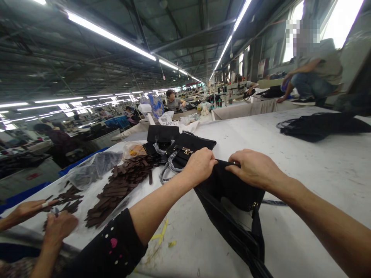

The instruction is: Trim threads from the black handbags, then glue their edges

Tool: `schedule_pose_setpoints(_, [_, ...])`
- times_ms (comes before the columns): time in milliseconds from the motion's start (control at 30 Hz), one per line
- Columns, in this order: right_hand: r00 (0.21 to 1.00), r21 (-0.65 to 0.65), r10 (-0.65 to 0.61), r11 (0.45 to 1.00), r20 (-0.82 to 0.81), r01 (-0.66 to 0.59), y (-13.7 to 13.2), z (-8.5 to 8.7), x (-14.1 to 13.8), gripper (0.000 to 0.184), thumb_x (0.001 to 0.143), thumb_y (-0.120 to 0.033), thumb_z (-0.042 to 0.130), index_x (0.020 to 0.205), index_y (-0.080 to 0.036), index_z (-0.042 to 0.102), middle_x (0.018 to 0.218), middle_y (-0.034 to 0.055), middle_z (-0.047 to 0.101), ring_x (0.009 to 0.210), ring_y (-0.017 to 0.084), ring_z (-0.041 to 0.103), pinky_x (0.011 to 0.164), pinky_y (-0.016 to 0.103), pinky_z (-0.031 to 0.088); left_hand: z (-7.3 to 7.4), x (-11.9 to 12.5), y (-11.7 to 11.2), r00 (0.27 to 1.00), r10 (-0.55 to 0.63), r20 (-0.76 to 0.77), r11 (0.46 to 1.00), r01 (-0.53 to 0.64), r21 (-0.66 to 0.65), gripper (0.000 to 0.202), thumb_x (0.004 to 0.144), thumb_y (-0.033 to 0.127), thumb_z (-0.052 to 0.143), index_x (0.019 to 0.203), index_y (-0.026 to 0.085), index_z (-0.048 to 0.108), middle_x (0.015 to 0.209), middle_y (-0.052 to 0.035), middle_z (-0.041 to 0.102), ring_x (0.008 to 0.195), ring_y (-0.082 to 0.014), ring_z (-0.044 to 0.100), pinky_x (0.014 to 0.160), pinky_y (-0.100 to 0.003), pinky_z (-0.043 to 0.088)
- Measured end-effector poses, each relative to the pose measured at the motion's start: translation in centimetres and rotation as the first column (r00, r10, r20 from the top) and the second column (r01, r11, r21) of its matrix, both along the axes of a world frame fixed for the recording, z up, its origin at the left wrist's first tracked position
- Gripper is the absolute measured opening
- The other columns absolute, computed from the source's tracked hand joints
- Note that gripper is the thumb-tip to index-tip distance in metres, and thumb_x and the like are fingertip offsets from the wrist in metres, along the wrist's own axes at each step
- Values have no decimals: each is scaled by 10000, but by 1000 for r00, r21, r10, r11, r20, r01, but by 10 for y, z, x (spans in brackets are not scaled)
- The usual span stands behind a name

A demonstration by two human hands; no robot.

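Note:
A black handbag [232,185] lies across the white table in front of me, its near side hanging open in a loop toward me. At its upper edge my left hand [201,164] pinches the black material. A short way to the right, my right hand [251,168] grips the same edge between thumb and fingers. Gold-coloured hardware shows near the bag's right corner. Just beyond my left hand sits another black handbag [199,142] with a gold clasp and a plastic-wrapped handle. My palms hide part of the held edge.
Dark brown strips [116,189] lie heaped on the left of the white table [319,193]. A co-worker's hands [55,220] handle strips at far left. Black pieces [321,125] rest at the right. A person [315,73] crouches beyond. A blue fan [156,105] stands behind.

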State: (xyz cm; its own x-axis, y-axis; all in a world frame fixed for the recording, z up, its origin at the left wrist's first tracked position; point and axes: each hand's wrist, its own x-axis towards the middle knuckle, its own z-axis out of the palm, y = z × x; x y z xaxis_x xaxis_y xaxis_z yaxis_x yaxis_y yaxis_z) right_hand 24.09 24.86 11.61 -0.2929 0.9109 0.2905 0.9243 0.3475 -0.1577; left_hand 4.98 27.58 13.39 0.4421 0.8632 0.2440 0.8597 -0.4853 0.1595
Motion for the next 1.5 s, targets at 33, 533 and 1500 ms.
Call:
schedule_pose_setpoints(33, [1000,-22,11,1000,28,-11,2,3,-4,221,881,-398,557,841,-255,721,875,63,740,802,229,653,590,307,364,-1,-1,0,1000,-6,21,1000,6,0,158,891,272,605,768,176,634,891,-50,652,884,-208,630,835,-336,506])
schedule_pose_setpoints(533, [996,-79,-29,997,-81,22,7,-2,3,236,877,-381,542,795,-267,731,778,45,738,735,230,636,582,311,347,0,-9,-20,991,133,0,986,-132,104,121,786,263,658,859,199,585,972,-41,585,864,-219,624,791,-360,538])
schedule_pose_setpoints(1500, [997,-159,-49,987,-66,38,7,6,-2,266,837,-402,503,666,-259,648,661,23,659,646,194,560,562,290,316,3,-3,-17,959,258,-113,962,-245,120,154,881,290,561,816,184,651,926,-72,674,851,-250,672,733,-347,506])
